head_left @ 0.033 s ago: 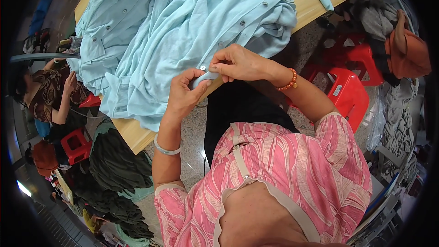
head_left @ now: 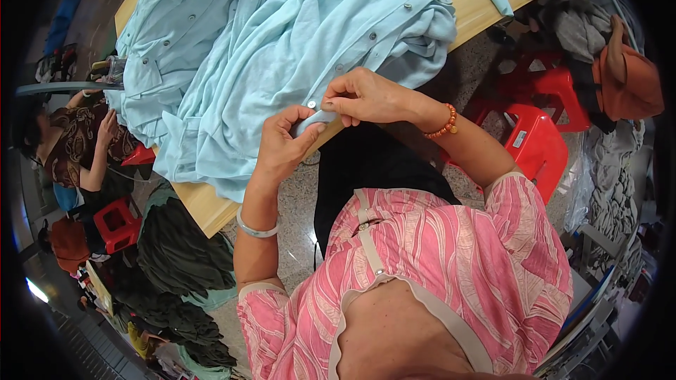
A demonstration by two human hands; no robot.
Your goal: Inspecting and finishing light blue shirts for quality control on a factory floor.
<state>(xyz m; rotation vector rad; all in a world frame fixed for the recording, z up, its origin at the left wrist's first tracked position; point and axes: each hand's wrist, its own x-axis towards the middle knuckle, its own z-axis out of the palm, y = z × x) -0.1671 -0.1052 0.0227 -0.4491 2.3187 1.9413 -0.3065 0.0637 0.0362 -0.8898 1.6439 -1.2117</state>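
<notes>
A light blue buttoned garment [head_left: 282, 63] lies bunched over the wooden table, its front band with dark round buttons running down toward my hands. My left hand [head_left: 287, 134] pinches the edge of that band between thumb and fingers at the table's near side. Close beside it, my right hand [head_left: 362, 97] grips the same edge with thumb and forefinger. A small button [head_left: 311, 104] shows just above the pinched cloth. Whether anything tiny sits between my right fingertips is hidden.
More blue cloth with buttons [head_left: 176, 35] covers the left of the wooden table [head_left: 204, 210]. Red plastic stools [head_left: 539, 148] stand at the right. Dark garments [head_left: 183, 246] are piled at lower left, grey ones [head_left: 612, 190] at far right. Another person [head_left: 77, 141] works at the left.
</notes>
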